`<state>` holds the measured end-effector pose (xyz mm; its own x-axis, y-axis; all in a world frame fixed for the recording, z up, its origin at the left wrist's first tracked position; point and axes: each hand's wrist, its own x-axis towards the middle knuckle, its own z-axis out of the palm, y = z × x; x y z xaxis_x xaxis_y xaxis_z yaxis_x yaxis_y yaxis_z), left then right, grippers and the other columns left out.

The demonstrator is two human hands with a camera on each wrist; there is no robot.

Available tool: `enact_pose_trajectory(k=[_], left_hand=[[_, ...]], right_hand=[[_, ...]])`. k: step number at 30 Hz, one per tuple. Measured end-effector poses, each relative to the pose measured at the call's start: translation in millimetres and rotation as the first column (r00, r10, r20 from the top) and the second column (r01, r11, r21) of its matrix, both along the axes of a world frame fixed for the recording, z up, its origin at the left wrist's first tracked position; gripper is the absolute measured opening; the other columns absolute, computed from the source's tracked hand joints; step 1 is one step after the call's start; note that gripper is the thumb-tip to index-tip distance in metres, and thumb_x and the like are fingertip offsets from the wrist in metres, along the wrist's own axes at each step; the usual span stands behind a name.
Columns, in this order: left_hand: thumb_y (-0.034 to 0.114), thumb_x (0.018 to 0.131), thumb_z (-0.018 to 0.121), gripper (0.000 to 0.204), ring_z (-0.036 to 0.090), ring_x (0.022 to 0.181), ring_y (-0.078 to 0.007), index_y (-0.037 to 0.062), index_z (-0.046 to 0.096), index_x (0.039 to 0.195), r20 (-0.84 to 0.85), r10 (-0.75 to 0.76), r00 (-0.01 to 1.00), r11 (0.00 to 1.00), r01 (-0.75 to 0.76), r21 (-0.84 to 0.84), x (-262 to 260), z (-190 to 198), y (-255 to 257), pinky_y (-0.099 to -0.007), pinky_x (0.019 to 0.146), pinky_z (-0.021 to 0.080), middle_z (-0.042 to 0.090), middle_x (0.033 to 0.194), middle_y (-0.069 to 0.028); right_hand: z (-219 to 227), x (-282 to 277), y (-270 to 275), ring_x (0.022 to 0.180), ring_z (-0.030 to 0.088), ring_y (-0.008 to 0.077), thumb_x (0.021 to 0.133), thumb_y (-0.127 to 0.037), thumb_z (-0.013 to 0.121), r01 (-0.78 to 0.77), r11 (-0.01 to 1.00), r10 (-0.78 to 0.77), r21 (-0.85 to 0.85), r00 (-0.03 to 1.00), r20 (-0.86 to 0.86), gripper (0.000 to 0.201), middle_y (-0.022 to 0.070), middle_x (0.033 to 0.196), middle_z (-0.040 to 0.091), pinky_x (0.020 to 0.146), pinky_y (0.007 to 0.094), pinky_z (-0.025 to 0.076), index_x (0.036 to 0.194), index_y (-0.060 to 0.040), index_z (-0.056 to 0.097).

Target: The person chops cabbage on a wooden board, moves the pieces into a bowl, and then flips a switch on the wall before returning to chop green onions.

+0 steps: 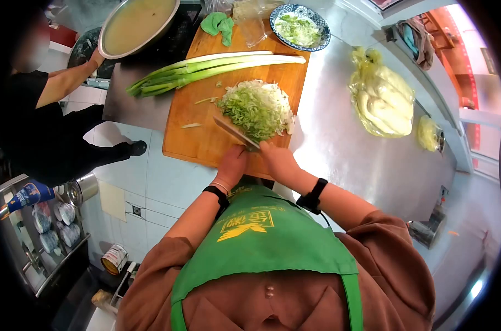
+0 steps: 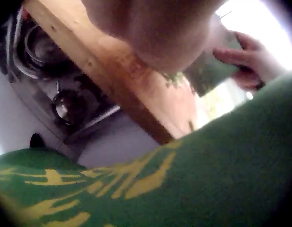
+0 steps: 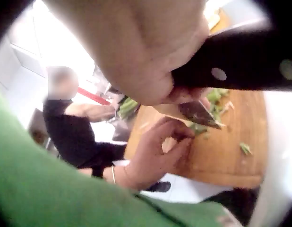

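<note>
My right hand [image 1: 283, 164] grips a kitchen knife [image 1: 231, 130] by its black riveted handle [image 3: 250, 59]. The blade points up and left, low over the near part of the wooden cutting board [image 1: 184, 143]. Close below the blade is my left hand [image 1: 232, 164], fingers curled and thumb near the forefinger in the right wrist view; a green scrap [image 3: 198, 128] shows right at the fingertips, and I cannot tell whether they pinch it. Just beyond the blade lies a heap of chopped green onion [image 1: 256, 107]. Whole green onions [image 1: 206, 70] lie across the board's far part.
A patterned bowl [image 1: 300, 27] of chopped greens and a green cloth [image 1: 217, 26] are at the back. Bagged pale food [image 1: 383, 99] lies on the metal counter [image 1: 327, 132] to the right. At left, another person [image 1: 51, 121] holds a large metal basin [image 1: 137, 27].
</note>
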<state>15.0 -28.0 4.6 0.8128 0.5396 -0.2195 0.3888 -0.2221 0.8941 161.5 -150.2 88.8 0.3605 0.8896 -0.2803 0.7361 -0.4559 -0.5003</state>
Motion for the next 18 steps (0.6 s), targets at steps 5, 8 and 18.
enact_pose_trajectory(k=[5, 8, 18], left_hand=[[0.004, 0.087, 0.063, 0.012, 0.059, 0.097, -0.0381, 0.0029, 0.063, 0.099, 0.075, -0.299, 0.951, 0.821, 0.216, 0.529, -9.1, 3.0, 7.3, -0.0447, 0.084, 0.051, 0.061, 0.104, -0.0172], [0.002, 0.084, 0.065, 0.016, 0.058, 0.099, -0.0387, 0.0027, 0.063, 0.1, 0.107, -0.149, 0.983, 0.933, 0.104, 0.346, -10.9, -12.5, 6.3, -0.0454, 0.085, 0.051, 0.061, 0.105, -0.0168], [0.003, 0.08, 0.065, 0.021, 0.056, 0.098, -0.0366, 0.0027, 0.063, 0.101, 0.094, -0.247, 0.964, 0.768, 0.136, 0.626, -16.9, -3.1, 15.4, -0.0441, 0.084, 0.051, 0.059, 0.101, -0.0152]], right_hand=[[-13.3, 7.7, 22.5, 0.083, 0.066, 0.046, 0.098, -0.014, 0.056, 0.04, 0.987, -0.02, 0.155, 0.991, -0.132, 0.014, 0.0223, 0.088, 0.067, 0.069, 0.0539, 0.051, 0.104, -0.0039, 0.048], [3.9, 15.1, 16.6, 0.083, 0.064, 0.0472, 0.099, -0.016, 0.056, 0.079, 0.987, -0.064, 0.137, 0.992, -0.107, 0.015, 0.0223, 0.087, 0.066, 0.07, 0.0544, 0.05, 0.104, -0.004, 0.048], [-19.8, 2.6, -26.7, 0.082, 0.065, 0.0457, 0.097, -0.017, 0.062, 0.085, 0.988, -0.073, 0.13, 0.993, -0.094, 0.022, 0.0232, 0.09, 0.066, 0.067, 0.0531, 0.051, 0.112, -0.0045, 0.051]])
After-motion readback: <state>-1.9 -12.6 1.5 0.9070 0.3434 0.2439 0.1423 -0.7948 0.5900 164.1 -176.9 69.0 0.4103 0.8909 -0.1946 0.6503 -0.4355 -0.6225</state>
